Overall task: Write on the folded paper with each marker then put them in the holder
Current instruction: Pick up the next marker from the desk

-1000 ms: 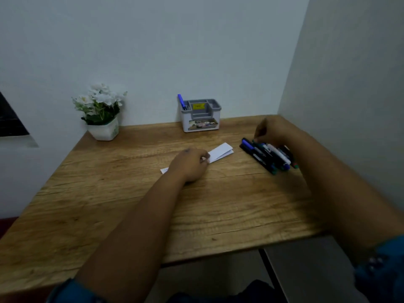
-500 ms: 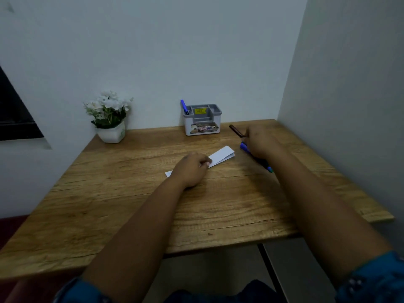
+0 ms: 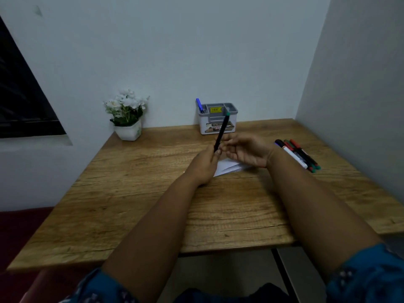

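Left hand (image 3: 206, 164) gripping; right hand (image 3: 247, 150) palm-up, fingers loose.

Wooden desk (image 3: 131, 215) in pale-walled corner, dark window (image 3: 19, 95) left, dim light

Black marker (image 3: 221, 132) (green-tipped) tilted above paper (image 3: 228, 167)

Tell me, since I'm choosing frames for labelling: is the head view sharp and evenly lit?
Head view: dim, flat light with no glare; wide-angle bending at the wall edges; left hand, right hand and the marker slightly soft; label on the holder unreadable.
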